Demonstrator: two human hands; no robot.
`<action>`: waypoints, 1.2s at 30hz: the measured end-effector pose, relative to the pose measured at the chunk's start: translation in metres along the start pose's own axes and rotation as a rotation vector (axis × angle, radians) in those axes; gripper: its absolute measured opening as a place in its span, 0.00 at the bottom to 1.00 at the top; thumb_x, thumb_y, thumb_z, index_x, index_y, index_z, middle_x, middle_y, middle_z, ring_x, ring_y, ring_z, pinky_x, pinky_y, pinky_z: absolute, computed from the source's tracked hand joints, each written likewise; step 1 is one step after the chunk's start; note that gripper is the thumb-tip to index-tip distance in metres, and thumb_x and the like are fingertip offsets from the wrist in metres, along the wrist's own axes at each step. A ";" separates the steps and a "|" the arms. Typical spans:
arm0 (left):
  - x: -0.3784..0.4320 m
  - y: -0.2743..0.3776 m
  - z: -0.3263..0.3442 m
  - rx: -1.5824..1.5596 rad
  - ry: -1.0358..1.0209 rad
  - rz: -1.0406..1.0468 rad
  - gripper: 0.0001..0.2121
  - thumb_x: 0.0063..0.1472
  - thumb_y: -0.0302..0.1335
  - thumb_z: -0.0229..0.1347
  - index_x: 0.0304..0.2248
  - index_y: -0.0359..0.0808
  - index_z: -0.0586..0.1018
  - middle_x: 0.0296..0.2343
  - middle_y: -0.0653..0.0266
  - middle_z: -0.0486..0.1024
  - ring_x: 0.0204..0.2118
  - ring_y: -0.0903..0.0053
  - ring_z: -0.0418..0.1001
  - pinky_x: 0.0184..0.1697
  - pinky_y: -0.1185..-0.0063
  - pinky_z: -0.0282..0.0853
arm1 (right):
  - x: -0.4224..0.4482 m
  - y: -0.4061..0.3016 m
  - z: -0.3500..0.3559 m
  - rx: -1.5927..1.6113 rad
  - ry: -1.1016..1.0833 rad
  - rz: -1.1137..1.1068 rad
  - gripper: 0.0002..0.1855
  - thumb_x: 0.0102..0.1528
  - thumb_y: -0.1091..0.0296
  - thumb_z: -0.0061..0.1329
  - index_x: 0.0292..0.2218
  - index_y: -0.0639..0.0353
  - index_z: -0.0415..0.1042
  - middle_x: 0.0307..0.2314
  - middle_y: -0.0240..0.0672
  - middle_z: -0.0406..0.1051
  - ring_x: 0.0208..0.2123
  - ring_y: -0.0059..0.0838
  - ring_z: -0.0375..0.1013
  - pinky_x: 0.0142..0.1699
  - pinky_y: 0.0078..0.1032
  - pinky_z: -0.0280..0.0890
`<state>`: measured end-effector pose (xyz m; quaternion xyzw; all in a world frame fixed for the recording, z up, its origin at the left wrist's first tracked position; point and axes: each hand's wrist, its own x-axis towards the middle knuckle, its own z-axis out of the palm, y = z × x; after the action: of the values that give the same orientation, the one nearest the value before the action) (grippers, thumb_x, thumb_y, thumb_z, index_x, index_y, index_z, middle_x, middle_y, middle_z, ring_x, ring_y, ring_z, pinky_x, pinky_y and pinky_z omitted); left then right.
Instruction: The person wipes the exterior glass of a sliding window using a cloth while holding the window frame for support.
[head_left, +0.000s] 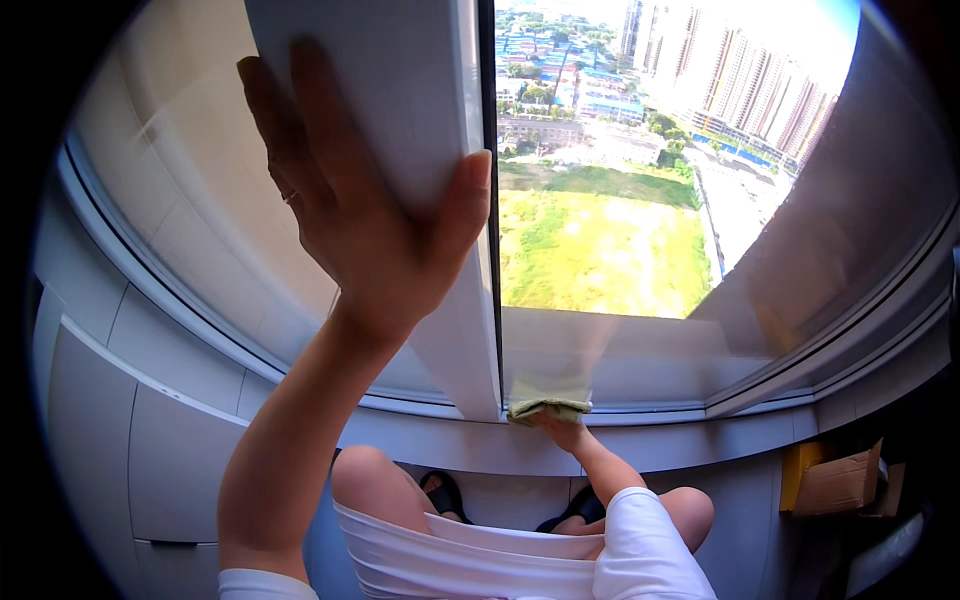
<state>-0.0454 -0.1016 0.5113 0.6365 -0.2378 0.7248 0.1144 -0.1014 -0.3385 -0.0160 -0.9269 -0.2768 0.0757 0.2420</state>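
My left hand (375, 202) is raised against a wide light-coloured window post (390, 82), fingers spread over its face and thumb at its right edge; a ring shows on one finger. Low down, my right hand (559, 429) presses a folded yellow-green cloth (551, 409) to the bottom of the window glass (637, 345), where the pane meets the white lower frame (645, 418). The cloth hides most of the right fingers. A faint reflection of it shows in the glass.
A tiled ledge (675, 446) runs below the window. White cabinets (180, 457) stand at the left. At the lower right are an open cardboard box (836, 484) and a yellow object (795, 476). My knees and dark sandals (446, 496) are close under the ledge.
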 end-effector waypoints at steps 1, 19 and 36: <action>0.001 0.001 0.001 -0.005 0.006 0.006 0.41 0.56 0.52 0.46 0.60 0.33 0.47 0.57 0.37 0.44 0.59 0.43 0.44 0.55 0.54 0.52 | -0.001 -0.001 0.001 -0.332 0.074 -0.077 0.25 0.59 0.61 0.33 0.58 0.38 0.55 0.60 0.20 0.45 0.62 0.26 0.41 0.65 0.33 0.34; 0.004 0.005 0.000 -0.078 0.048 -0.111 0.32 0.60 0.44 0.44 0.57 0.30 0.55 0.54 0.31 0.49 0.53 0.40 0.56 0.49 0.59 0.62 | 0.019 -0.182 -0.310 -1.100 0.775 -0.416 0.23 0.56 0.47 0.36 0.53 0.26 0.61 0.57 0.12 0.52 0.61 0.16 0.45 0.63 0.34 0.34; 0.007 0.011 -0.011 0.000 -0.076 -0.158 0.28 0.63 0.39 0.35 0.59 0.31 0.52 0.57 0.37 0.45 0.58 0.46 0.50 0.55 0.61 0.56 | 0.022 -0.311 -0.627 -1.165 1.376 -0.445 0.38 0.52 0.38 0.35 0.55 0.58 0.59 0.56 0.45 0.51 0.60 0.47 0.44 0.62 0.50 0.39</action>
<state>-0.0609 -0.1066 0.5155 0.6802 -0.1910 0.6889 0.1620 -0.0594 -0.3547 0.6824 -0.6685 -0.2383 -0.6901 -0.1419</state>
